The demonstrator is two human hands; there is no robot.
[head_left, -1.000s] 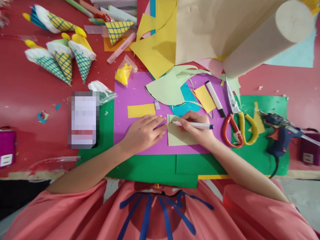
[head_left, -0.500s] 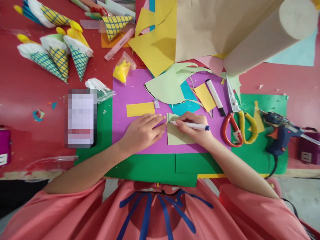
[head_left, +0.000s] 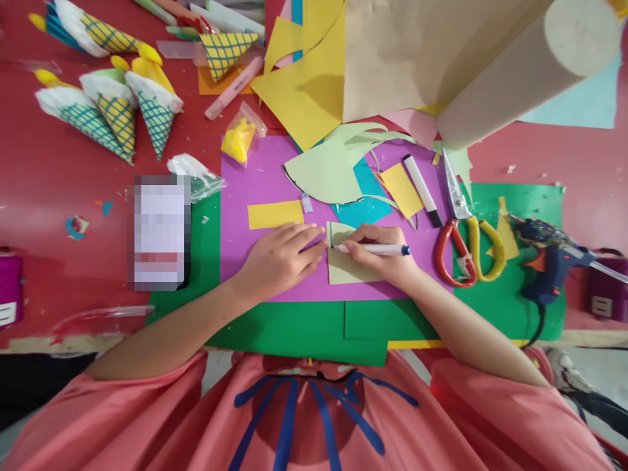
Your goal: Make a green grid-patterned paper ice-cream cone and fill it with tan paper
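My right hand grips a white marker pen with a blue end. Its tip touches a small pale green paper, near the left edge, where a dark blue line runs down. My left hand lies flat on the purple sheet, fingers stretched toward the paper's left edge. Just above that hand is a yellow paper strip. Beyond the pale paper lie a light green cut-out with a black edge line and a blue piece.
At right are scissors, a black-and-white marker and a blue glue gun. A phone lies at left, below several paper cones. A paper roll stands at the back right. Green sheets line the front.
The marker tip has moved slightly down the pale green paper, and the blue line is longer. My left hand stays put. A person's shoe and leg now show at the lower right.
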